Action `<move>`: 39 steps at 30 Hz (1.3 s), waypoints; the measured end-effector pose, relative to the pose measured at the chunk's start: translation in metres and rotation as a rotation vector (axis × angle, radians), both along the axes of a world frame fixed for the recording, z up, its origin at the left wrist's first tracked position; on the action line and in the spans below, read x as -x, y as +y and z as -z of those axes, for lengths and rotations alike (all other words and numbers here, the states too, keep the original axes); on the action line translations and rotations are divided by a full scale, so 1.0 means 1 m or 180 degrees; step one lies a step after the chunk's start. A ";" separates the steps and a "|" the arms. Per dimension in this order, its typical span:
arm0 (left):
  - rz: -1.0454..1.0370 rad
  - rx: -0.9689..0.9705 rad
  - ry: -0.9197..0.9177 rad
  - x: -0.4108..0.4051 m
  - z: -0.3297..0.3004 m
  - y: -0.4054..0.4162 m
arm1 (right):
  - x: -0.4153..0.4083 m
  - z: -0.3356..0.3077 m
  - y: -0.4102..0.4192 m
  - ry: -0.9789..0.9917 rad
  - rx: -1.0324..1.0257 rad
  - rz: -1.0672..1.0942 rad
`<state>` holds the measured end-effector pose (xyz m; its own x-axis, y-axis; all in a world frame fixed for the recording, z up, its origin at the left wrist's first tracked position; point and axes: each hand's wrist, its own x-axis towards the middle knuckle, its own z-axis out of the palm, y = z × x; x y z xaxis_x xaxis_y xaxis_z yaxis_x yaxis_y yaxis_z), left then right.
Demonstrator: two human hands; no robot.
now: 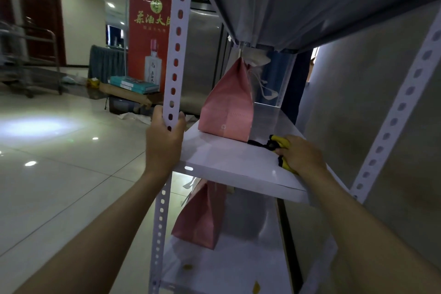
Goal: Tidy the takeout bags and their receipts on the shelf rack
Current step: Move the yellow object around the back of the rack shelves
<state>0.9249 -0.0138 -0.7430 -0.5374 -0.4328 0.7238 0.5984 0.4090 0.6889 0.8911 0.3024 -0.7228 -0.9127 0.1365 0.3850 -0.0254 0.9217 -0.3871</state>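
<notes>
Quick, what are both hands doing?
Left hand: grips the rack post.
Right hand: holds a yellow and black thing on the shelf.

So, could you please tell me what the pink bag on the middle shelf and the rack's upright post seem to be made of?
The pink bag looks like matte paper: it holds sharp folded creases and stands stiffly by itself. The upright post, gripped by the left hand, looks like white-painted metal angle, judging by its punched row of slots and thin bent edge, though the coating hides the metal itself.
</notes>
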 end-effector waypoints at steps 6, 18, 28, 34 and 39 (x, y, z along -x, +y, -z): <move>0.0099 -0.0026 -0.0074 -0.007 -0.005 0.001 | -0.016 -0.002 -0.004 -0.0046 -0.0208 0.0097; 0.1102 -0.0373 -0.1249 -0.068 0.021 -0.008 | -0.149 0.015 -0.056 0.0518 -0.0966 0.0056; 0.1566 -0.0340 -0.1628 -0.099 0.032 -0.022 | -0.225 0.075 -0.093 0.0034 0.0305 -0.1240; 0.1487 -0.0295 -0.1780 -0.093 0.058 -0.030 | -0.202 0.143 -0.080 -0.0546 0.0724 -0.1179; 0.1360 -0.0327 -0.1885 -0.079 0.097 -0.033 | -0.176 0.176 -0.059 -0.0787 0.1244 -0.1071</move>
<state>1.0037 -0.0464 -0.8398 -0.9626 -0.1482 0.2270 0.2069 0.1394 0.9684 1.0669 0.2432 -0.8990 -0.9871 -0.0878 0.1336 -0.1579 0.6657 -0.7293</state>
